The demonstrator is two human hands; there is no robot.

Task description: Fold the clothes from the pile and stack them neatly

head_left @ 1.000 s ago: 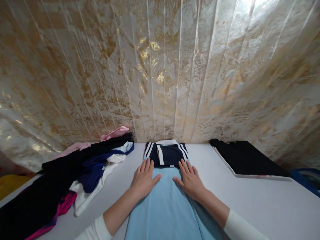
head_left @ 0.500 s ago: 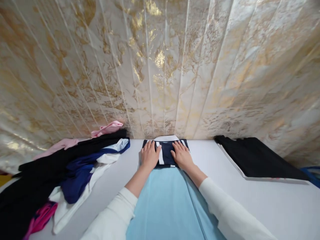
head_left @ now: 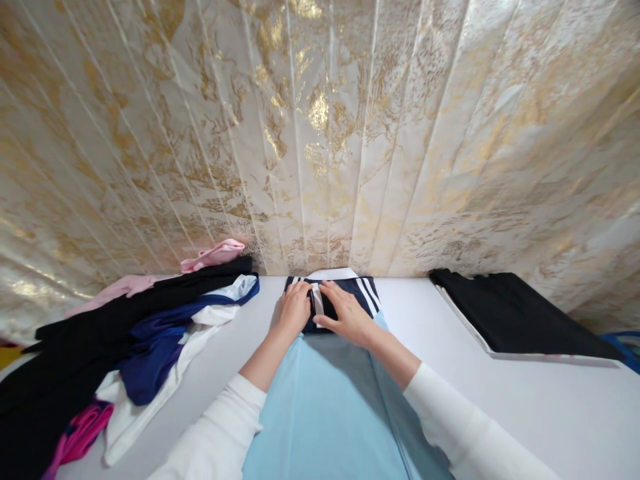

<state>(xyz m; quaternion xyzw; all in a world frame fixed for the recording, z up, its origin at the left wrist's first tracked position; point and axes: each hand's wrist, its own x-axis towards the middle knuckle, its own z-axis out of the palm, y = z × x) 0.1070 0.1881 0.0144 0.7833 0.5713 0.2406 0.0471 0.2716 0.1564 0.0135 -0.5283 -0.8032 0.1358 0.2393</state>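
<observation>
Grip, right hand (head_left: 347, 315): fingers stretched flat, palm down, laid crosswise on the navy striped panel (head_left: 367, 293), pressing rather than clasping. Grip, left hand (head_left: 295, 308): fingers bent over the panel's left part, meeting the right hand's fingertips near a white stripe; I cannot make out whether cloth is pinched beneath them. The panel sits at the far end of the light blue garment (head_left: 325, 413), which runs lengthwise along the table (head_left: 500, 400) from the person toward the gold-and-white curtain (head_left: 320, 133). The panel's far edge is just beside the curtain's foot. Judgement on the smoothing in hand: keep both palms low and the pressure even. Work from the centre stripe outward so creases leave at the sides, and hold the blue cloth taut underneath so the panel's near edge lies square. Surroundings: heap of clothes (head_left: 150, 333) at left, near but apart, with a pink piece (head_left: 213, 255) at its far end; folded black garment (head_left: 515, 310) at right, well apart.
</observation>
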